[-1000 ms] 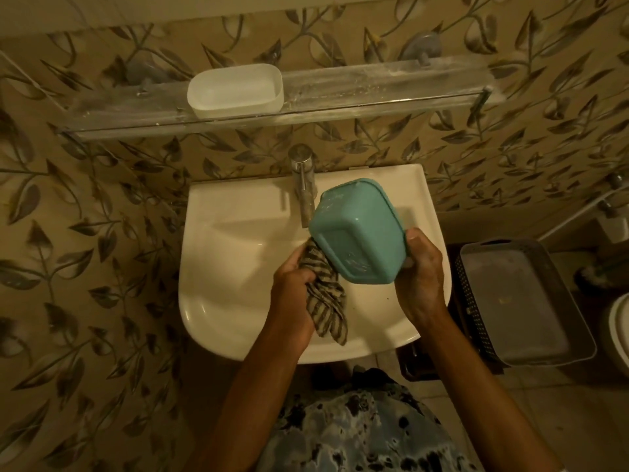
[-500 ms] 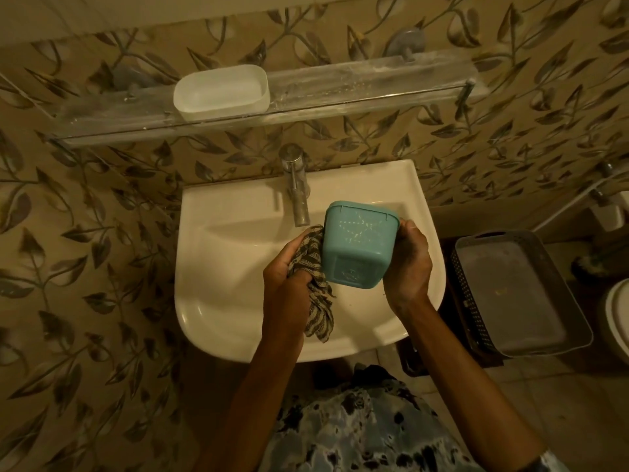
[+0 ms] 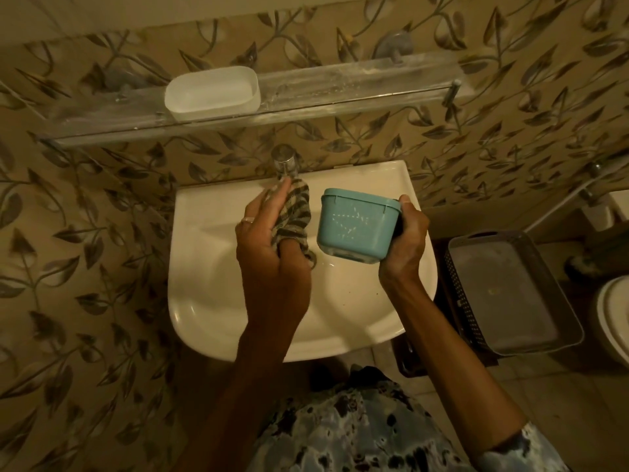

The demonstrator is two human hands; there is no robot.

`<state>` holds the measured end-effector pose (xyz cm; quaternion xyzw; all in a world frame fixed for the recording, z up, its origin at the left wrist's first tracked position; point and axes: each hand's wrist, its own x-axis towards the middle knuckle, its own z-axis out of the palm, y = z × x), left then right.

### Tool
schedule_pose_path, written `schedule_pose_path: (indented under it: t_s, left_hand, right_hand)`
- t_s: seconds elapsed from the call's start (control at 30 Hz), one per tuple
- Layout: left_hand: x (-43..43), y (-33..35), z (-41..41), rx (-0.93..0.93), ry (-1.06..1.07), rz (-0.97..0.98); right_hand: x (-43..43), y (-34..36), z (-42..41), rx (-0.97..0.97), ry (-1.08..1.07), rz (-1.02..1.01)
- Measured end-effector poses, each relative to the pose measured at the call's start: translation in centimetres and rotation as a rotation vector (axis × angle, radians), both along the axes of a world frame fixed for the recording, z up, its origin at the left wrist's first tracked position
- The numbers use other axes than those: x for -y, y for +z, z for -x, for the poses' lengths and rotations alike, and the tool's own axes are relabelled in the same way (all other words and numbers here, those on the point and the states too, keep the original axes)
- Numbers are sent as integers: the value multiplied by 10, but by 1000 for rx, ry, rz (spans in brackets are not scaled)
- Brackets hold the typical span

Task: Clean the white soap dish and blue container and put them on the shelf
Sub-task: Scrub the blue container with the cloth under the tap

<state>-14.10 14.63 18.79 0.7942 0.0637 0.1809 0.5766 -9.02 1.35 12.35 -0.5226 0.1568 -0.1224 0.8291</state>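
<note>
Your right hand (image 3: 405, 241) curls fingers round blue container (image 3: 357, 226) over sink (image 3: 211, 267); left hand (image 3: 272, 248), just beside, pinches striped cloth (image 3: 295, 216). White soap dish (image 3: 212, 93) sits on shelf (image 3: 357, 85) above. Wipe every face, keep grip firm; probably slippery.

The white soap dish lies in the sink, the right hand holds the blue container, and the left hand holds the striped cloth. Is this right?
Not quite: the head view shows the white soap dish on the shelf above the sink, not in it. The right hand does hold the blue container, and the left hand the striped cloth.
</note>
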Motion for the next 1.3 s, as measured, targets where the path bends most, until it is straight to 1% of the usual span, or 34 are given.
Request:
schedule_pose_path:
  t_s: [0.07,0.2,0.23,0.3,0.37,0.4,0.47,0.53,0.57,0.6,0.7,0.77,0.8,0.87,0.93,1.0,1.03,1.07,1.13,1.17,1.23,1.3]
  left_hand:
    - [11,-1,2,30,10,-172]
    - [45,-4,18,-21,-22,-544]
    - [52,-5,23,-25,-45,-605]
    - [63,-8,32,-29,-119,-721]
    - [64,-14,34,2,-188,-843]
    - [61,-15,32,23,-196,-852]
    - [54,-16,25,57,-158,-771]
    - [43,-19,17,52,-81,-694]
    - [37,-19,13,41,-37,-672]
    - [30,-20,8,23,-2,-646]
    - [15,-17,-1,-90,34,-527]
    - [17,-15,1,-85,60,-468]
    - [22,-12,5,-56,60,-481]
    - [41,-10,15,3,26,-571]
    - [56,-11,23,47,-31,-695]
    - [58,-13,23,67,-96,-781]
    - [53,-15,21,79,-120,-776]
    - [48,-16,18,87,-129,-742]
    - [35,-17,13,73,-112,-662]
    - [29,-17,9,52,-90,-613]
    - [16,-21,-1,-27,-36,-466]
    - [9,-25,-11,-140,-4,-260]
  right_hand:
    - [-4,1,-1,-28,-23,77]
    - [-9,5,-2,-70,-40,217]
    - [-8,5,0,-57,-45,270]
    - [-4,-5,5,-15,5,461]
    - [-2,-19,13,-17,74,536]
    - [-3,-21,19,-57,114,548]
    - [-4,-13,17,-56,78,466]
    - [-6,2,8,-85,-31,300]
    - [-7,7,4,-108,-77,256]
    - [-8,8,3,-103,-89,238]
    - [-10,10,3,-89,-91,287]
    - [-11,12,1,-80,-78,300]
    - [-12,12,-1,-78,-72,298]
    - [-12,11,-4,-40,-55,331]
    - [-12,11,-4,27,11,472]
    - [-11,12,-5,59,50,527]
    - [-11,13,-5,46,37,535]
    - [-11,14,-4,17,7,515]
    - [-11,15,-4,-74,-33,352]
    - [-11,15,-4,-108,-53,304]
    - [-11,13,-3,-131,-76,289]
    - [-11,10,-2,-143,-85,296]
